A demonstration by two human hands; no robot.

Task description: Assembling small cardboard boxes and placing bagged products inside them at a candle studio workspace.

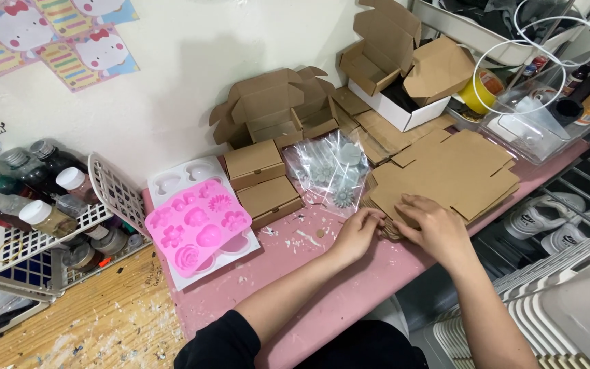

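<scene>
A person sits at a pink surface [349, 294]. At far left, a white basket [114, 195] of bottles, then a pink flower mould [196, 225], folded small boxes [264, 181] and a clear bag [329, 167]. The left hand [358, 232] pinches, and the right hand [435, 225] presses, the near edge of a stack of flat cardboard blanks [445, 174], apparently separating one, which calls for lifting it free. Stickers dot the wall.

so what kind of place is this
Probably a home craft and packing corner: a pink flower mould, a stack of flat cardboard box blanks under both hands, folded small boxes, and a basket of bottles.
</scene>
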